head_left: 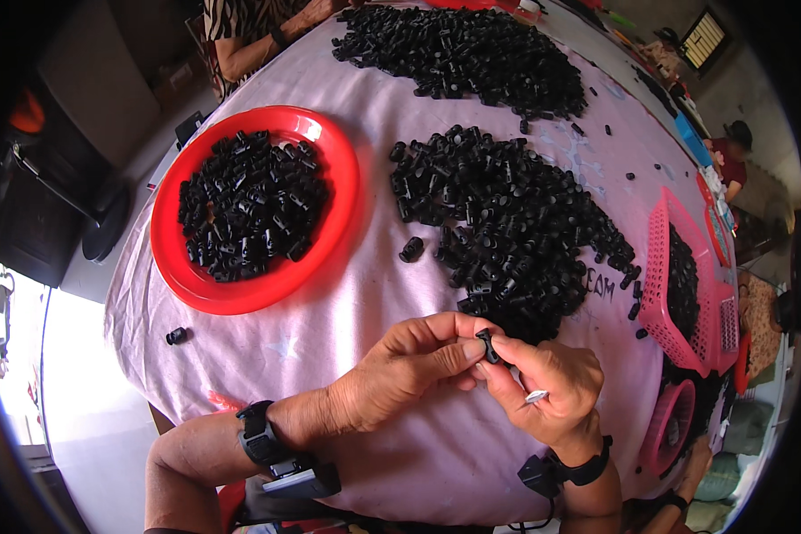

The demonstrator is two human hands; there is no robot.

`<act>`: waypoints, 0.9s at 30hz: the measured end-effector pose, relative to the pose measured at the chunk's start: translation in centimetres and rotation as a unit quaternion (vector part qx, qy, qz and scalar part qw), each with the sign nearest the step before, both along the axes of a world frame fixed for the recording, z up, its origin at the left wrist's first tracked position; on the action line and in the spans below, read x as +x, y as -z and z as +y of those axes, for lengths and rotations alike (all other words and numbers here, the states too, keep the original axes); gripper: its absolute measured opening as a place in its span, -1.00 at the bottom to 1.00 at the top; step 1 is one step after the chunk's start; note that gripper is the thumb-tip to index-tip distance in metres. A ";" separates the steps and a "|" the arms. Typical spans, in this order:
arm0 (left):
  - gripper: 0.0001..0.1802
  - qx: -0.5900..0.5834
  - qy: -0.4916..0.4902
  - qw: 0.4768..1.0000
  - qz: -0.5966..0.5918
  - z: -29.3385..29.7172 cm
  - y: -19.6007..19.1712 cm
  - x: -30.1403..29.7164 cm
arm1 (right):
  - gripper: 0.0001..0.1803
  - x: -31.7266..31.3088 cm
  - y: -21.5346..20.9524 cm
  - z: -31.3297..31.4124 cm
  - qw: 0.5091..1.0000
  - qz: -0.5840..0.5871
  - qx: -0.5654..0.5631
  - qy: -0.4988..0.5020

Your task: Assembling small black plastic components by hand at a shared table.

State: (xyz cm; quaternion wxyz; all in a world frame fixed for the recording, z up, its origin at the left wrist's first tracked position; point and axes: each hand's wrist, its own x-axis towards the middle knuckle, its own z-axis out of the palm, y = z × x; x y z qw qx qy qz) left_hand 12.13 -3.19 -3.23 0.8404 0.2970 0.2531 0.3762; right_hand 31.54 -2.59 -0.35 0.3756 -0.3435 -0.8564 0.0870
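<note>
My left hand (pixel 418 356) and my right hand (pixel 547 387) meet at the near side of the table. Between their fingertips they pinch one small black plastic cord lock (pixel 488 345), its lower part hidden by the fingers. A small whitish piece (pixel 536 396) shows against the fingers of my right hand; I cannot tell what it is. Just beyond my hands spreads a large heap of black cord locks (pixel 516 222). To the left, a round red tray (pixel 173 258) holds many more of them. One loose cord lock (pixel 410 249) lies between tray and heap, another (pixel 177 336) nearer me.
A pink cloth (pixel 329 107) covers the table. Another black heap (pixel 472 58) lies at the far side, near a person's arm (pixel 249 58). On the right stand a pink perforated basket (pixel 657 267) with black parts and a round pink basket (pixel 660 427). Another person's forearm (pixel 690 476) shows at lower right.
</note>
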 end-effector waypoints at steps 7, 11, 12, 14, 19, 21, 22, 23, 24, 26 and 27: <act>-0.68 -0.022 -0.051 0.998 -0.018 -0.2 0.0 0.3 | -0.68 0.2 0.2 0.0 1.000 -0.011 0.025 -0.012; -0.67 -0.026 -0.001 1.000 0.015 0.2 -0.1 -0.5 | -0.72 -0.1 -0.5 -0.4 0.999 0.012 -0.045 0.007; -0.68 -0.043 0.006 0.999 -0.002 0.2 0.2 -0.5 | -0.75 -0.1 -0.3 -0.3 0.994 0.052 -0.097 0.018; -0.68 -0.062 0.013 0.998 -0.021 0.1 0.2 -0.7 | -0.82 -0.2 -0.8 -0.4 0.980 0.088 -0.174 0.030; -0.72 -0.135 0.092 0.983 -0.083 0.3 0.2 -0.7 | -0.87 -0.1 -1.2 -0.6 0.966 0.090 -0.237 0.043; -0.72 -0.146 0.090 0.981 -0.089 0.2 0.3 -0.7 | -0.88 -0.2 -1.3 -0.6 0.962 0.091 -0.254 0.045; -0.72 -0.156 0.090 0.979 -0.096 0.2 0.4 -0.7 | -0.89 -0.3 -1.2 -0.6 0.962 0.099 -0.250 0.042; -0.72 -0.157 0.090 0.979 -0.097 0.2 0.4 -0.7 | -0.89 -0.3 -1.1 -0.6 0.962 0.107 -0.246 0.039; -0.72 -0.160 0.091 0.978 -0.102 0.2 0.4 -0.7 | -0.89 -0.3 -1.1 -0.5 0.962 0.106 -0.247 0.040; -0.72 -0.162 0.093 0.977 -0.107 0.2 0.5 -0.6 | -0.89 -0.3 -1.0 -0.4 0.968 0.103 -0.228 0.035; -0.73 -0.161 0.089 0.976 -0.113 0.2 0.6 -0.6 | -0.89 -0.3 -1.0 -0.5 0.967 0.103 -0.228 0.035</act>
